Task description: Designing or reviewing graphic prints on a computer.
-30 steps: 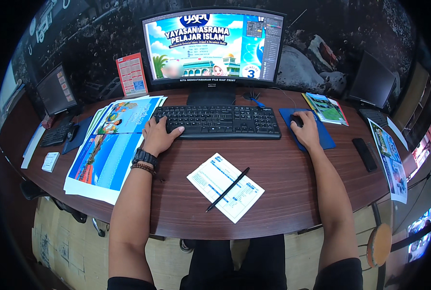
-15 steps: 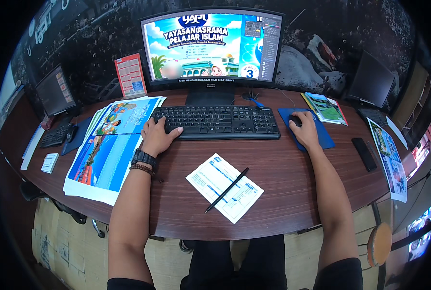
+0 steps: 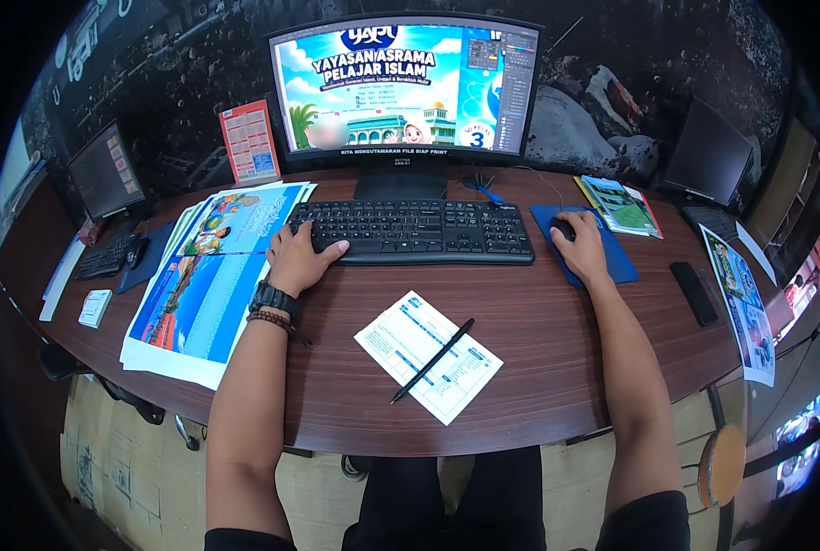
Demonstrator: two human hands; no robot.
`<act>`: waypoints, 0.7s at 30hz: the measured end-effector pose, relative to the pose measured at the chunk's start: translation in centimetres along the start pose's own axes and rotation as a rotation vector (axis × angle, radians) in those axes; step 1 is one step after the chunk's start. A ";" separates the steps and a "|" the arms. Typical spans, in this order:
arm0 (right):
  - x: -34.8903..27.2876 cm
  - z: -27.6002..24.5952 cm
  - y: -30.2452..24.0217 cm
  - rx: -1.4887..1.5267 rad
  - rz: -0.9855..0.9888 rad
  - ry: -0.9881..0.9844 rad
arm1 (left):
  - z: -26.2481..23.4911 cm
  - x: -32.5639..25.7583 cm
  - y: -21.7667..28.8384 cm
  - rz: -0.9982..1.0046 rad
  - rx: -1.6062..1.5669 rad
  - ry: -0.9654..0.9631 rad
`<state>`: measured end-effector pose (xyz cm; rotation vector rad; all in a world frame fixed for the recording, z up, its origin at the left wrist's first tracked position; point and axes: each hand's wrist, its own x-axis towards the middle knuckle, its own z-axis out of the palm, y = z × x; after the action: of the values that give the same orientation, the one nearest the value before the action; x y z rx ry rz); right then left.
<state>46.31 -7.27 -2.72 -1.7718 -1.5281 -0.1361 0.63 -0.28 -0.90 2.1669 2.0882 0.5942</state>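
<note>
- Your left hand (image 3: pixel 301 262) rests with its fingers apart and thumb out, fairly wide, over the left end of a long black plastic keyboard (image 3: pixel 419 230); it grips nothing.
- Your right hand (image 3: pixel 580 243) is curved over a small black computer mouse (image 3: pixel 564 229), holding it from above.
- The mouse sits on a blue rectangular mouse pad (image 3: pixel 614 264), toward the right part of the far edge of the dark brown wood-grain counter (image 3: pixel 520 358).
- The keyboard lies along the middle of the counter's far half, in front of a wide black-framed monitor (image 3: pixel 492 151) whose screen shows a bright blue and green illustrated layout.
- Near the middle of the counter's near edge, you have a white printed paper form (image 3: pixel 396 331) turned at a slant; a slim black pen (image 3: pixel 433 361) lies diagonally across it, both ends passing the paper's sides.
- To your left, a stack of large glossy blue colour prints (image 3: pixel 189 303) reaches from near the counter's far edge toward its near-left edge, partly behind your left forearm.
- Behind that stack, at the far edge, stands a red-bordered calendar sheet (image 3: pixel 251 142).
- Right of the mouse pad, toward the counter's right end, lies a black oblong handheld device (image 3: pixel 694 292).
- Colourful printed leaflets (image 3: pixel 623 207) lie by the far edge, just behind the pad.
</note>
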 end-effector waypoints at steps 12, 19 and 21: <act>0.0 0.0 0.0 0.003 -0.019 0.003 | -0.3 -0.1 0.1 -0.040 0.007 -0.011; 0.1 0.0 0.1 -0.002 -0.012 -0.001 | -0.3 -0.1 0.2 -0.042 0.003 -0.018; 0.1 0.1 0.0 -0.006 -0.008 -0.005 | -0.4 -0.1 0.2 -0.047 0.006 -0.017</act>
<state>46.28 -7.19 -2.71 -1.7719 -1.5404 -0.1404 0.70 -0.49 -0.53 2.1121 2.1287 0.5632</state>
